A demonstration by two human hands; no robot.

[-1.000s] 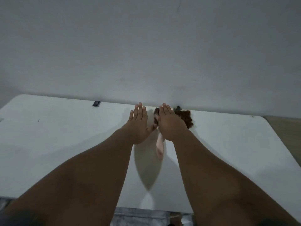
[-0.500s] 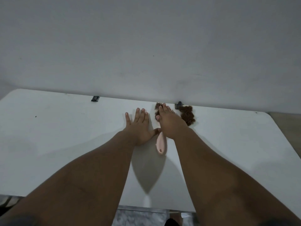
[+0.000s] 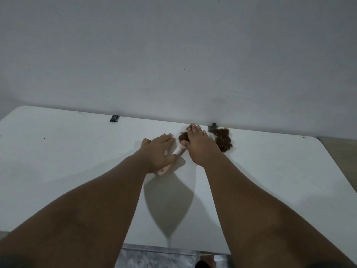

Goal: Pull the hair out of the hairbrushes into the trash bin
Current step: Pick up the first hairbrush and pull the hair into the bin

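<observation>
At frame centre on the white desk point(image 3: 77, 161), the left hand point(image 3: 157, 151) closes over the pink hairbrush point(image 3: 178, 150) handle; the right hand point(image 3: 201, 146) lies flat on its hair-clogged head. A second hair-filled brush point(image 3: 222, 140) lies just right.

A pale pink hairbrush point(image 3: 178, 150) lies flat a little above the middle of the frame, its handle slanting down to the left and its head, up and to the right, matted with brown hair point(image 3: 183, 136); much of it is covered, so only a stretch of handle, the handle's rounded end and part of the head show. A second brush point(image 3: 222, 139), right of it, shows as a brown hair-clogged mass flecked with pale bristle tips.
</observation>
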